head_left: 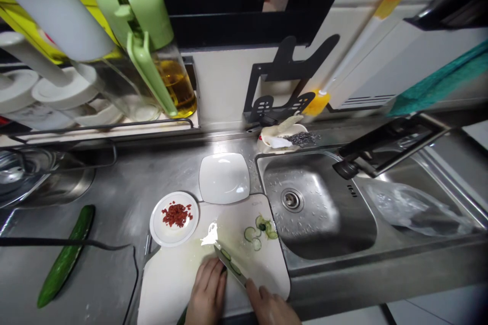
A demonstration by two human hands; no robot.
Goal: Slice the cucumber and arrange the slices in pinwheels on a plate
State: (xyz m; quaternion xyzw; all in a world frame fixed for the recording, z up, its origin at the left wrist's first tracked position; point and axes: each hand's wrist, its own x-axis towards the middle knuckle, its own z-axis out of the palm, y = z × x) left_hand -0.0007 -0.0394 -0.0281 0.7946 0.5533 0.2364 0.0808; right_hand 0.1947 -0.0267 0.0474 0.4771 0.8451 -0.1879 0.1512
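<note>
My right hand point(270, 305) is closed round the handle of a kitchen knife point(235, 269), whose blade points up and to the left over the white cutting board point(168, 274). Cucumber slices point(225, 254) cling to the side of the blade. Just left of the knife, my left hand point(208, 289) has its fingers curled over a cucumber point(182, 318), which is mostly covered by the hand; its dark green skin shows at the lower edge. Several thin slices and peel-like scraps point(263, 228) lie at the board's right side.
A round plate of red berries point(177, 214) and a square white plate point(224, 177) border the board's far edge. Another cucumber point(66, 256) lies left. The sink point(316, 203) with its faucet point(366, 147) is at right. An oil bottle point(175, 81) stands on the back rack.
</note>
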